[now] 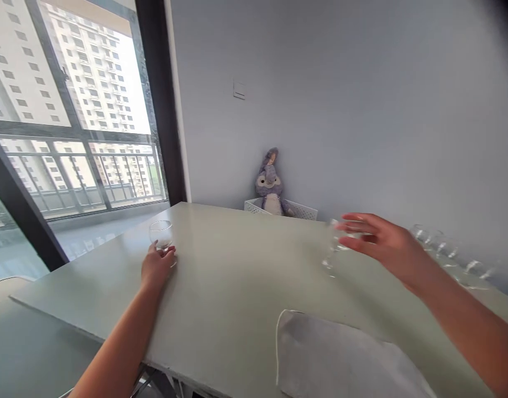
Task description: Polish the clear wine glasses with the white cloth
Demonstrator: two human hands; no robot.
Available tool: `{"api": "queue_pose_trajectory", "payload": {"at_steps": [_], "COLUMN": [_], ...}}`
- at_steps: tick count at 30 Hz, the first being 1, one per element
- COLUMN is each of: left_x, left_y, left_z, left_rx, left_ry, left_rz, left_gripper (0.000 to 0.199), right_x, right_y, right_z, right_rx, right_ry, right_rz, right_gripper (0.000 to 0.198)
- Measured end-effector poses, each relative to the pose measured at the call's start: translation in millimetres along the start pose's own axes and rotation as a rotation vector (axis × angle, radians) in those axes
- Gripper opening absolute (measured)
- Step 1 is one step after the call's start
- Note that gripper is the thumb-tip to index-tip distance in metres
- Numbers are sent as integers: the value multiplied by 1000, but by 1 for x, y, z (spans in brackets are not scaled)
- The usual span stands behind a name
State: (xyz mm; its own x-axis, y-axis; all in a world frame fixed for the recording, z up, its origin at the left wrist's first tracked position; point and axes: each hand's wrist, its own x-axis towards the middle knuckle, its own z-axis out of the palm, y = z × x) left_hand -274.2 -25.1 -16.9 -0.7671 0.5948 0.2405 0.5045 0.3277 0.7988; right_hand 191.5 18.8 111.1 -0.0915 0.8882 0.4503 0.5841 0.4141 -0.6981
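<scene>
On the left part of the table, a clear stemmed glass [160, 228] stands upright. My left hand [156, 265] has its fingers closed around the lower part of this glass, hiding most of the stem. Right of the middle, a second clear stemmed glass [328, 264] is smeared by motion and looks slightly tilted. The fingers and thumb of my right hand [376, 237] curve around its bowl; how firmly they press is blurred. A grey cloth [340, 354] lies flat at the table's near edge, below my right hand.
Several more clear glasses [448, 249] stand along the right side of the pale table [237, 276], beyond my right forearm. Behind the far edge, a grey plush toy [272, 193] sits in a white basket [305, 211] against the wall. Windows are at left.
</scene>
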Motion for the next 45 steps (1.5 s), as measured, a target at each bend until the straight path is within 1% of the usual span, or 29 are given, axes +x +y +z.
{"api": "queue_pose_trajectory", "payload": {"at_steps": [1,3,5,6,8,10,13,15,17,21,25,32,37,41,45], "left_x": [0,0,0,0,-1,-2,-2,-3,-4,-5,-6,-6,-5,-6,-6], "left_y": [-1,-2,-2,-2,-1,-1,-1,-2,-3,-3,-3,-4,-4,-2,-2], "left_z": [1,2,3,4,4,5,7,8,9,10,10,12,11,10,9], "left_rx": [-4,-10,-17,-19,-21,-23,-34,-39,-38,-30,-29,-37,-52,-66,-61], "left_ry": [-1,-5,-17,-22,-25,-20,-21,-25,-27,-25,-32,-45,-41,-47,-55], "left_rz": [0,-2,-6,-10,-23,-37,-49,-52,-55,-60,-60,-47,-27,-1,6], "left_gripper": [63,61,61,62,63,66,70,71,69,59,62,67,69,74,76], "right_x": [11,32,50,57,65,68,66,63,61,58,56,51,48,45,43], "right_y": [-14,-39,-60,-69,-85,-97,-112,-120,-128,-141,-149,-149,-150,-152,-152], "right_z": [24,75,129,155,203,244,291,314,331,353,361,361,355,351,351], "right_rx": [120,299,486,559,595,614,634,642,650,647,628,641,703,765,807], "right_ry": [-120,-275,-391,-433,-457,-466,-471,-475,-482,-504,-524,-545,-613,-664,-711], "right_rz": [-12,-44,-39,-33,-32,-28,-13,-4,-3,-10,-3,20,58,65,97], "right_gripper": [46,52,55,55,55,58,63,65,67,68,68,72,79,85,86]}}
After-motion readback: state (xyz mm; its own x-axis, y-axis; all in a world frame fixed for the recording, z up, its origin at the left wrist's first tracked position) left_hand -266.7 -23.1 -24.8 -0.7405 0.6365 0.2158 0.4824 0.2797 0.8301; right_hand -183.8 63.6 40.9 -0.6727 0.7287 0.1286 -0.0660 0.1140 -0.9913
